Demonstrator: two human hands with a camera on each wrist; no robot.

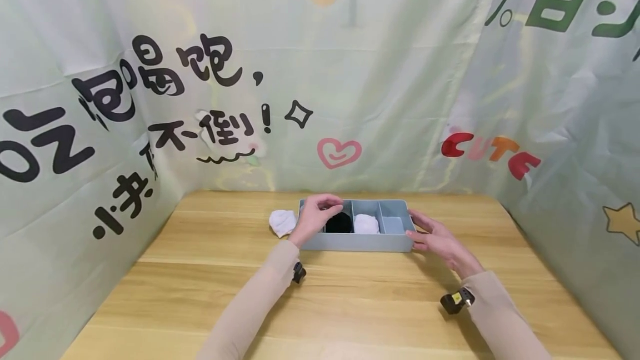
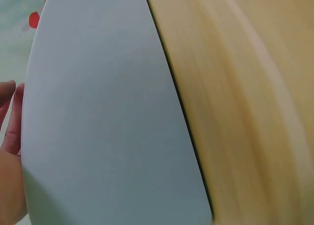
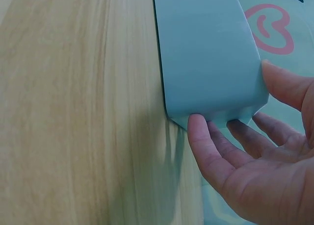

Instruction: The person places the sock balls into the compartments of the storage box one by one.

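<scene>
A grey-blue divided box (image 1: 357, 242) stands lengthwise on the table. My left hand (image 1: 313, 218) reaches over its left part, thumb and forefinger close together above a black bundle (image 1: 339, 223) in a compartment. Nothing shows between those fingers. In the left wrist view, the box front hides most of the left hand (image 2: 11, 137). My right hand (image 1: 440, 243) holds the box's right end. In the right wrist view, its fingers (image 3: 208, 146) lie against the end wall, with the thumb at the rim. A white bundle (image 1: 366, 224) sits in the compartment right of the black one.
A crumpled white cloth (image 1: 282, 222) lies on the wooden table (image 1: 350, 304) just left of the box. Printed fabric (image 1: 400, 99) hangs behind the table and along both sides. Each wrist wears a small black camera; the right one (image 1: 456, 301) hangs low beside the sleeve.
</scene>
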